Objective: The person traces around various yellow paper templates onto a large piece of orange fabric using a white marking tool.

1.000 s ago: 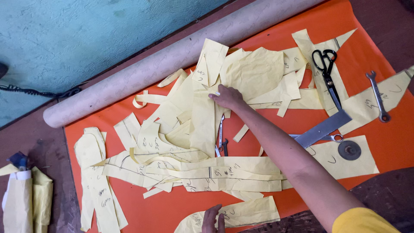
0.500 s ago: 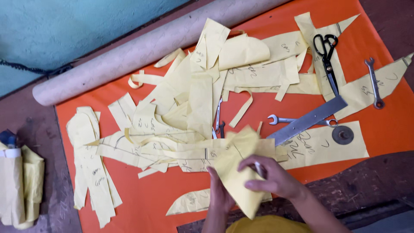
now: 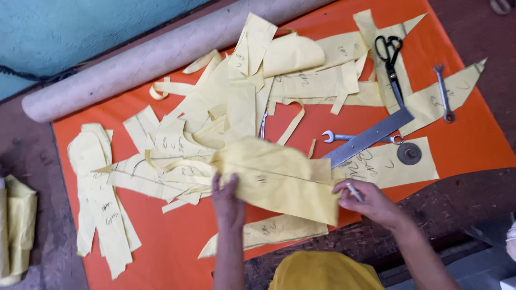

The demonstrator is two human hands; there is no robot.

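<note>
A large yellow paper piece [image 3: 279, 180] is held at lower centre of the frame, above the orange sheet [image 3: 473, 145] on the desk. Left hand [image 3: 228, 201] is clamped on its left edge; right hand [image 3: 368, 201] is closed on its right corner, a small white object also pinched there. Steel ruler [image 3: 368, 138], spanner [image 3: 344, 137] and scissors [image 3: 391, 62] are seen at upper right.

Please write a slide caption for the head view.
Both hands hold a yellow paper pattern piece over orange fabric.
</note>
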